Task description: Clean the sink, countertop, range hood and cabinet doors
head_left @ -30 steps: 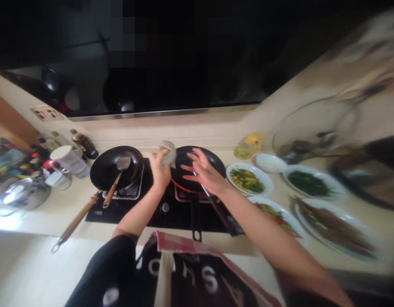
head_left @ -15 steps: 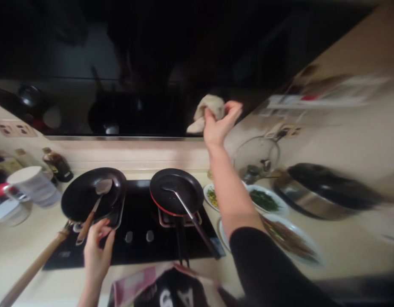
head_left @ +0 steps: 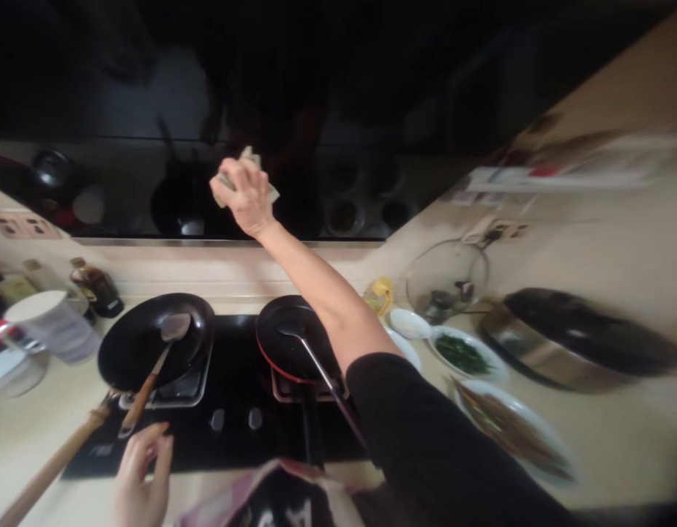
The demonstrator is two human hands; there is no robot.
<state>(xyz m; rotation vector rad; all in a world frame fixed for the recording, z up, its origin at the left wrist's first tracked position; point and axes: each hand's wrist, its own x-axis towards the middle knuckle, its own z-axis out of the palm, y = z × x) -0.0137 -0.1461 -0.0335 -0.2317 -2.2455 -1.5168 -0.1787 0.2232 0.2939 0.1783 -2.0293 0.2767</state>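
Observation:
My right hand (head_left: 244, 194) grips a crumpled light cloth (head_left: 250, 156) and presses it on the lower part of the glossy black range hood (head_left: 338, 80). Most of the cloth is hidden behind my fingers. My left hand (head_left: 143, 468) hangs low over the front edge of the black stove (head_left: 233, 380). Its fingers are loosely bent, apart from the thumb, with nothing seen between them. Close above it lies the wooden handle of a spatula (head_left: 142, 399), which rests in the black wok (head_left: 135, 344). My right arm partly covers a red-rimmed frying pan (head_left: 272, 344) with a long-handled utensil (head_left: 316, 359) in it.
Bottles (head_left: 96, 285) and a clear pitcher (head_left: 55, 326) stand at the left. On the right counter are a dish of chopped greens (head_left: 462, 355), an oval plate of food (head_left: 514, 424), a glass lid (head_left: 448, 271) and a large lidded pot (head_left: 569, 340). The wok's handle (head_left: 53, 457) sticks out front-left.
My right hand has swept the cloth leftward across the hood, from its right side to left of centre. My left hand has dropped lower and slightly left.

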